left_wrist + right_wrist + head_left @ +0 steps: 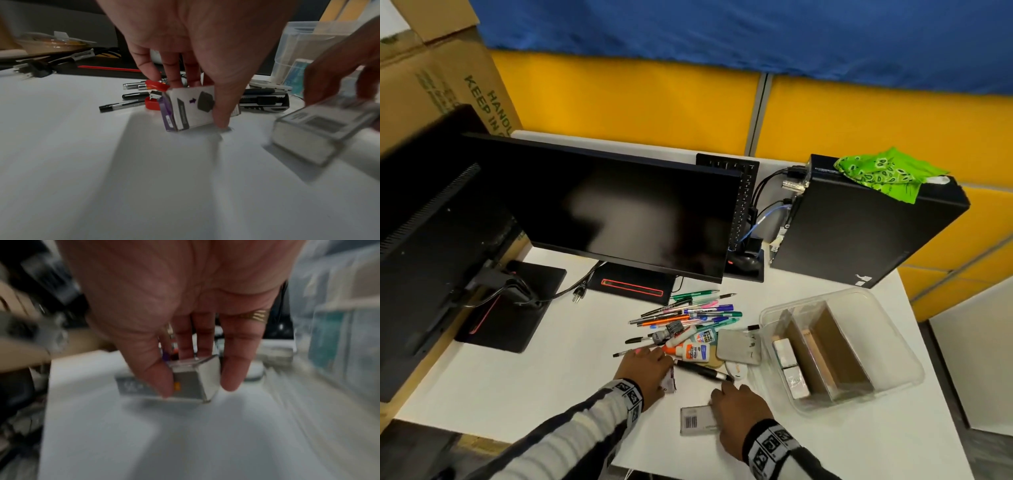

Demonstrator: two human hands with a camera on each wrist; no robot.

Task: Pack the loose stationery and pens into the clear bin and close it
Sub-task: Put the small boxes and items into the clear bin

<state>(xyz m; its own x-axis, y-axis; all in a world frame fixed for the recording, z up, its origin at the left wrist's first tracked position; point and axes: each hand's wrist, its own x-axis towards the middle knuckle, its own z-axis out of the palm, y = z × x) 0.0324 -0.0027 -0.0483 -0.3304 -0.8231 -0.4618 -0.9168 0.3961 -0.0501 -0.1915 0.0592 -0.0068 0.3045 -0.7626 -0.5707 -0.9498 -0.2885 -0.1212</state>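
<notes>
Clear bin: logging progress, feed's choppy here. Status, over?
Left hand grips small purple-edged box; right hand grips silver box. Clear bin open, part-filled. Pens, glue still loose on desk.

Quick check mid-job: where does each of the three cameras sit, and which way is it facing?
Head: worn high, facing forward and down at the desk; both sleeves show, left hand, right hand.
Left wrist: looks along the left hand, pinching a purple-and-white box.
Right wrist: blurred, looks along the right hand, gripping a clear-cased box.
Shared: the clear bin appears in all three.
</notes>
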